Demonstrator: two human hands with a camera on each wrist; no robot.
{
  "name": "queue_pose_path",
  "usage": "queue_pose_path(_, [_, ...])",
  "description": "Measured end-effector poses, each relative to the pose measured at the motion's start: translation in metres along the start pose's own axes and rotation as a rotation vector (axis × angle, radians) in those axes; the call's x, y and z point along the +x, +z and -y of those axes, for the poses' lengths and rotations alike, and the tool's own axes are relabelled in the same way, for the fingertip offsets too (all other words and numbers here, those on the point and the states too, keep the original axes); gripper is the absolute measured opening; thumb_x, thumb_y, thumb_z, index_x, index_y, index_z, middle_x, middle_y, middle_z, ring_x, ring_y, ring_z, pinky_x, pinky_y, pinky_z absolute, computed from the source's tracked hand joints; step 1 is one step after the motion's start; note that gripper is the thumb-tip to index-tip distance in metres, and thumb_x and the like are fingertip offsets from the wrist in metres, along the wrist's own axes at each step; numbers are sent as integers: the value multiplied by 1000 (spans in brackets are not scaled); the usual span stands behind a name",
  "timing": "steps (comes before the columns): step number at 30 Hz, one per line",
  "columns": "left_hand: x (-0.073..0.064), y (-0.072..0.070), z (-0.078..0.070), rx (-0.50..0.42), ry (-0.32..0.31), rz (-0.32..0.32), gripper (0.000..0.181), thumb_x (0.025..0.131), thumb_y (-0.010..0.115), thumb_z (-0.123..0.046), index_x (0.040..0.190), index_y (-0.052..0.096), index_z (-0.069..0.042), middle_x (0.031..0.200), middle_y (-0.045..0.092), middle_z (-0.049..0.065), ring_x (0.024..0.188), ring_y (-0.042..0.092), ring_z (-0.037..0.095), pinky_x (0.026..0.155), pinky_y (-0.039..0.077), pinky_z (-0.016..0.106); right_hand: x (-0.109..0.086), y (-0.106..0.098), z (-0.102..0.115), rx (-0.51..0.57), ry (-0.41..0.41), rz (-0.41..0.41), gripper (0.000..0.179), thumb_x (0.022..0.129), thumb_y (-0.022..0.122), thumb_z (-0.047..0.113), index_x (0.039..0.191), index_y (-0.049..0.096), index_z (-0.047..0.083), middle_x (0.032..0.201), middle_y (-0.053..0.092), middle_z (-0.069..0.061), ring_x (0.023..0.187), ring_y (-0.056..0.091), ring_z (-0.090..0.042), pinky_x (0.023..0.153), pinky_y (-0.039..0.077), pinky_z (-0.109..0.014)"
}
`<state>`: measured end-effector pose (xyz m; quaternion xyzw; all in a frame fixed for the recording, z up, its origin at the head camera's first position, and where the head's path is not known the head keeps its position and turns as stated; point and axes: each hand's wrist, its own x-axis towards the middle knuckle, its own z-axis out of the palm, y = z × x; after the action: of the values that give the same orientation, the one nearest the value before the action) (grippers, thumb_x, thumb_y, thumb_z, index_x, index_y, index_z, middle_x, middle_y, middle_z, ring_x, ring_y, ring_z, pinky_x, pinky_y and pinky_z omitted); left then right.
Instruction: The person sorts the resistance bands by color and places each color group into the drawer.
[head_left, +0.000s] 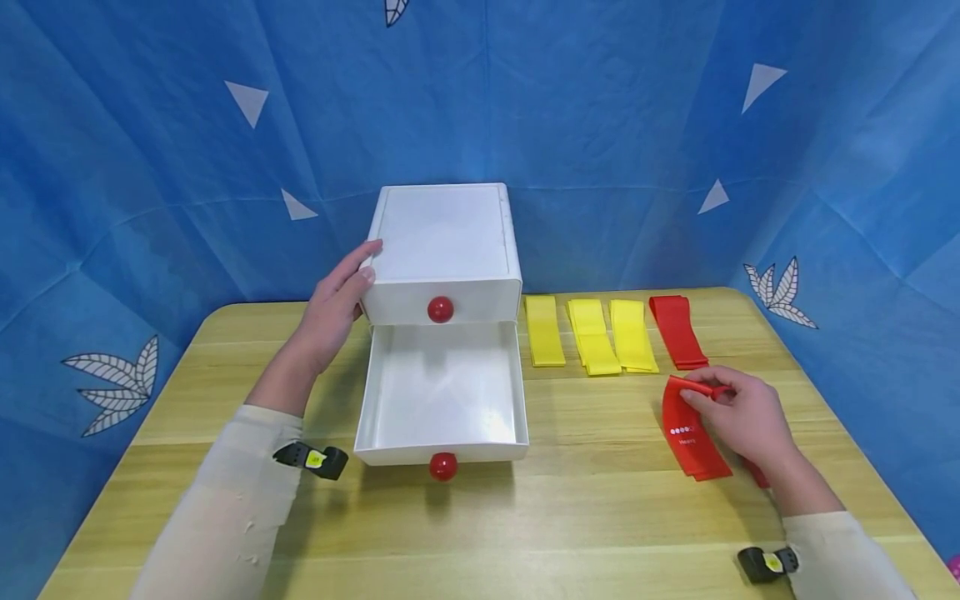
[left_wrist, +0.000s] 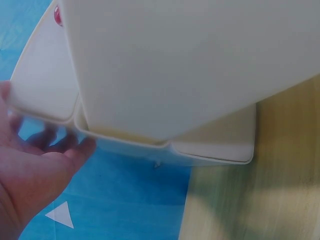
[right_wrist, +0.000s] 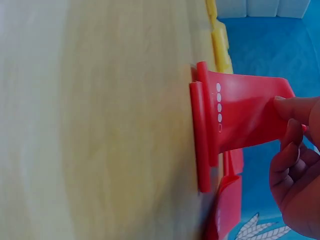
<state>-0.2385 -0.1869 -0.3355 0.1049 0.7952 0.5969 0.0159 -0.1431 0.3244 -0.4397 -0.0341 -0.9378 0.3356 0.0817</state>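
Observation:
My left hand [head_left: 330, 312] rests against the left side of a white two-drawer cabinet [head_left: 442, 233], fingertips at its top edge. The cabinet's lower drawer [head_left: 450, 392] is pulled out and bare inside; its upper drawer is closed. Between thumb and fingers, my right hand [head_left: 750, 421] pinches the upper end of a folded red resistance band [right_wrist: 245, 110] with white dots and lettering. The band's lower end reaches down close to the table. More red band [head_left: 756, 473] shows beneath that hand, mostly hidden.
Three folded yellow bands [head_left: 545, 332] lie in a row right of the cabinet, followed by another folded red band [head_left: 678, 332]. Red knobs [head_left: 443, 467] stick out from both drawers. A blue patterned curtain [head_left: 600, 125] hangs behind the wooden table [head_left: 585, 508].

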Motion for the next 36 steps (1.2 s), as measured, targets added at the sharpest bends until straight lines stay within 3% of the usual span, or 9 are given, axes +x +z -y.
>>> queue_pose_path(7, [0, 1, 0, 1, -2, 2, 48, 108, 37, -40, 156, 36, -35, 164, 19, -3, 146, 23, 25, 114, 25, 53, -4, -1, 14, 57, -47, -43, 31, 90, 77, 26, 115, 70, 9, 67, 52, -9, 60, 46, -24, 43, 33, -29])
queue_pose_path(16, [1, 0, 3, -14, 11, -3, 48, 108, 39, -38, 156, 37, -32, 163, 21, -3, 145, 25, 25, 114, 26, 53, -9, -7, 43, 134, -86, -79, 28, 91, 77, 29, 112, 71, 11, 70, 54, -11, 57, 46, -23, 40, 33, -31])
queue_pose_path(22, [2, 0, 4, -24, 21, -4, 48, 108, 39, -37, 156, 37, -31, 163, 21, -3, 144, 25, 25, 114, 26, 52, -12, -13, 68, 193, -164, -127, 23, 90, 78, 19, 111, 73, 11, 68, 57, -6, 54, 46, -18, 40, 32, -30])
queue_pose_path(30, [1, 0, 3, -19, 24, -5, 48, 108, 38, -38, 156, 37, -32, 163, 21, -3, 144, 26, 26, 114, 26, 53, -13, -16, 108, 342, -243, -183, 23, 86, 79, 4, 108, 74, 7, 76, 64, -2, 56, 48, -15, 42, 36, -28])
queue_pose_path(36, [1, 0, 3, -17, 18, -1, 48, 108, 38, -38, 156, 37, -33, 163, 20, -3, 145, 25, 26, 114, 26, 54, -17, -18, 140, 510, -293, -176, 24, 88, 74, -1, 112, 72, 0, 87, 69, -4, 62, 57, -16, 51, 48, -22])
